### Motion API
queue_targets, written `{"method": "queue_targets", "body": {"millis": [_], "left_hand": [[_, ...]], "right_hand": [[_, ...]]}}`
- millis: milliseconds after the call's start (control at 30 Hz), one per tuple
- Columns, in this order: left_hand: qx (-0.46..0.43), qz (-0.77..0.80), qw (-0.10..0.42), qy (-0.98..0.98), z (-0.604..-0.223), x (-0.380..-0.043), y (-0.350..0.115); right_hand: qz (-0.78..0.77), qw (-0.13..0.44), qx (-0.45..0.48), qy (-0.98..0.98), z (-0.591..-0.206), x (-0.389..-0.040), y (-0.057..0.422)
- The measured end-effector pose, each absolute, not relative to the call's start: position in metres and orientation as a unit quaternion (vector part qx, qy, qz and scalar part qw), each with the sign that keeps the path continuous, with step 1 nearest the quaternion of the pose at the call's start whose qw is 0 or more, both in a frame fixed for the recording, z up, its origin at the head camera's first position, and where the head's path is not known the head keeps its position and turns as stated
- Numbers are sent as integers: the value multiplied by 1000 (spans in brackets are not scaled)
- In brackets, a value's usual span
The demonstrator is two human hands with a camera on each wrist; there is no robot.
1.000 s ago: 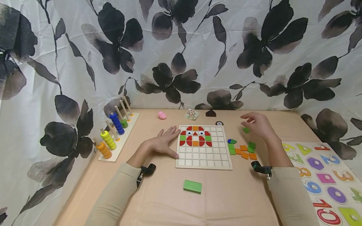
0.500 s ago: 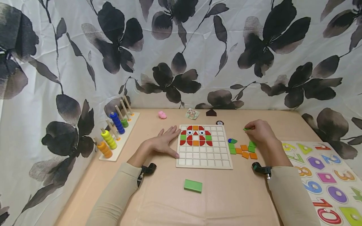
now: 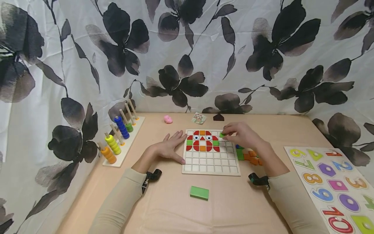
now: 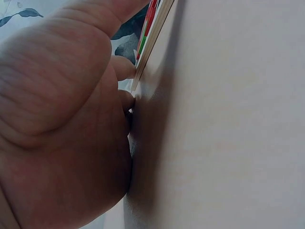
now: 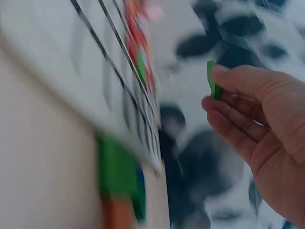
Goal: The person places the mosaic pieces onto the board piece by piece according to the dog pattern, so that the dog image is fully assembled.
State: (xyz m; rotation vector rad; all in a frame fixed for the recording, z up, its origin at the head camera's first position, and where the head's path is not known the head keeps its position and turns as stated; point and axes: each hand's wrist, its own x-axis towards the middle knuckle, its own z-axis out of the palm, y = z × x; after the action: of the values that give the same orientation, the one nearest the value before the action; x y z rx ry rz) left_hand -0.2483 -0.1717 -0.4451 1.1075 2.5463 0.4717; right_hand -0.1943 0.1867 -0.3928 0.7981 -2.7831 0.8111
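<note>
A white grid board (image 3: pixel 208 165) lies mid-table, its upper left cells filled with red, green, orange and eye-marked tiles (image 3: pixel 202 141) in a face-like pattern. My left hand (image 3: pixel 168 150) rests at the board's left edge with fingers spread, thumb and fingertips against the rim; in the left wrist view the palm (image 4: pixel 62 105) stands beside the edge. My right hand (image 3: pixel 242 135) pinches a small green tile (image 3: pixel 222 134) over the board's upper right part. Between thumb and fingers, the green tile (image 5: pixel 213 81) shows edge-on in the right wrist view.
Right of the board lie several orange tiles (image 3: pixel 253 158) and green tiles (image 3: pixel 240 154), partly behind my right arm. A green block (image 3: pixel 199 192) lies in front. A peg stacker (image 3: pixel 121 143) stands left, a number board (image 3: pixel 336 185) right. A pink toy (image 3: pixel 168 119) sits behind.
My right hand picked up the green tile from the table beyond the loose pieces and carried it left over the board. The left hand stayed at the board's edge.
</note>
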Motion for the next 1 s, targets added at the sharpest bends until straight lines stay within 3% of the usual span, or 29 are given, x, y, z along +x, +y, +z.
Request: {"method": "queue_targets", "body": {"millis": [167, 333, 1000], "left_hand": [[388, 162, 165, 892, -446, -248, -171], [388, 160, 164, 893, -445, -248, -170], [389, 167, 161, 892, -445, -249, -171]], "right_hand": [[232, 5, 373, -898, -404, -191, 138], [204, -37, 414, -886, -413, -189, 112], [150, -49, 391, -907, -414, -184, 102]]}}
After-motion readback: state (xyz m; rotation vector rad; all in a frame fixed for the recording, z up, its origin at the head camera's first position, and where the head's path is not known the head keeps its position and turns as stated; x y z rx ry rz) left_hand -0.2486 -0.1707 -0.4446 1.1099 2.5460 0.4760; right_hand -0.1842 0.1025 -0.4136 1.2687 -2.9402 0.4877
